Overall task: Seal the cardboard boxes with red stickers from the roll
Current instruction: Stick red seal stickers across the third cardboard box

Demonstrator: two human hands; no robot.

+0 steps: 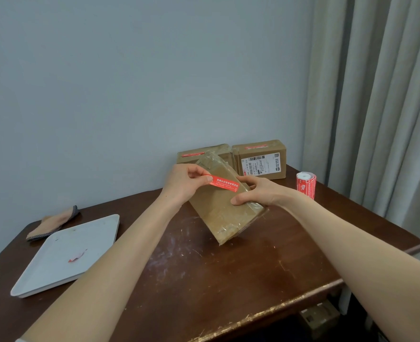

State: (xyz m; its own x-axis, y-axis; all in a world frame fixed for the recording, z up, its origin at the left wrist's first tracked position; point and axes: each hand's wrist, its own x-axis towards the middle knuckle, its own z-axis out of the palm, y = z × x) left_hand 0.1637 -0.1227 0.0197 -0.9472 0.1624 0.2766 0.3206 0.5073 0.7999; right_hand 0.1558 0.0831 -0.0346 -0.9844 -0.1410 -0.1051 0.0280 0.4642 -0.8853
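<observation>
Held cardboard box (225, 206): oblong, brown, wrapped in glossy, wrinkled clear tape, tilted above the middle of the bench (228, 280) with its lower corner at or just over the surface; contact cannot be confirmed. Red sticker (225, 184): narrow rectangular strip with white print, lying across the box's upper face. Left hand (184, 185): grip is thumb and forefinger pinching the sticker's left end. Right hand (256, 191): grip is curled round the box's right long edge, thumb on the top face.

Sticker roll (306, 183): short cylinder of red labels on a white core, upright near the bench's far right edge. Two more cardboard boxes stand side by side at the far edge against the wall: the left box (191, 155) is taped, with a red strip on top; the right box (262, 159) carries a red strip on top and a white printed shipping label on its front.

White tray (56, 267): flat, with rounded corners, at the left edge, with a crumpled red scrap (77, 257) on it. Folded cloth (53, 224): tan with a dark woven border, at the far left corner. The bench is dark brown wood, scuffed, with pale smears and a chipped front edge
</observation>
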